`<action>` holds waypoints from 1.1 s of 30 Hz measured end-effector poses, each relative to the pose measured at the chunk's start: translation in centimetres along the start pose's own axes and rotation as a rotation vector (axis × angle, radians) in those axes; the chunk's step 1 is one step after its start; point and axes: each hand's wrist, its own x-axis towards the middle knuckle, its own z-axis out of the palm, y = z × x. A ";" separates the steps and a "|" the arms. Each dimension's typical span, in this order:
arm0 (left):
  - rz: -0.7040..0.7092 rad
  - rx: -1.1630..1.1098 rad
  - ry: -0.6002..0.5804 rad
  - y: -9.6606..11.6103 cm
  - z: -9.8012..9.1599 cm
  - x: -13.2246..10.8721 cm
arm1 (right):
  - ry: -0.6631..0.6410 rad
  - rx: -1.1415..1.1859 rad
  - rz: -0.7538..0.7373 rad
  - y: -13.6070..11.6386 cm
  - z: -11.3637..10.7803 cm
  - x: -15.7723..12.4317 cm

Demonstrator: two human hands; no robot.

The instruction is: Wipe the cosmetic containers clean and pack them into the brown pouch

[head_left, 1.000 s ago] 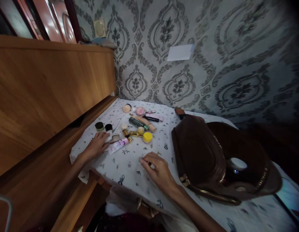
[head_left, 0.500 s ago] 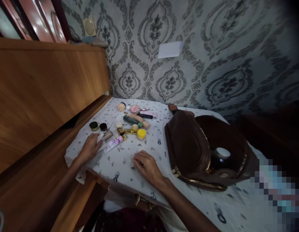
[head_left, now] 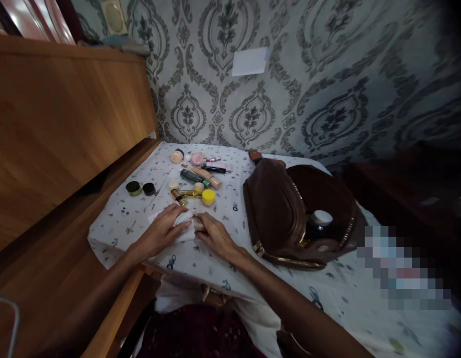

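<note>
My left hand (head_left: 159, 232) is closed on a white wipe (head_left: 186, 218), in front of the cosmetics on the table. Against the wipe, my right hand (head_left: 217, 239) grips the end of a small beige bottle (head_left: 199, 226), mostly covered by fingers and wipe. Part of a pink tube (head_left: 153, 217) shows from under my left hand. Just beyond are a dark gold-trimmed tube (head_left: 178, 197), a gold tube (head_left: 191, 194) and a yellow-lidded jar (head_left: 208, 197). Two dark round jars (head_left: 133, 188) stand further left.
A brown bag (head_left: 275, 214) lies unzipped on the right, with a white-capped item (head_left: 322, 218) in its opening. Behind the jars lie a green tube (head_left: 195, 177), a beige tube (head_left: 210, 178) and a black tube (head_left: 216, 169). A wooden cabinet (head_left: 73, 114) borders the left.
Both hands have come together at the front of the table. The small beige bottle has left its spot beside the pink tube and is between them with the wipe. The view has shifted slightly.
</note>
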 end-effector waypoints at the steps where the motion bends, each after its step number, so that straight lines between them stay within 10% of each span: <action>1: -0.016 -0.031 0.031 0.1 0.2 0.2 | 0.007 0.028 0.021 0.1 0.0 -0.1; 8: -0.271 -0.443 0.187 -0.7 1.4 1.3 | -0.046 0.474 0.157 -0.8 -0.7 -0.3; 14: -0.131 -0.509 0.143 -0.8 2.7 2.8 | -0.192 0.954 0.302 -1.3 -1.1 -0.7; 23: -0.153 -0.251 0.282 -0.3 3.6 6.3 | -0.138 0.970 0.373 -2.0 -1.4 -0.6; 33: -0.545 -0.920 0.340 -1.0 6.2 9.2 | -0.030 1.128 0.427 -1.4 -1.5 -0.1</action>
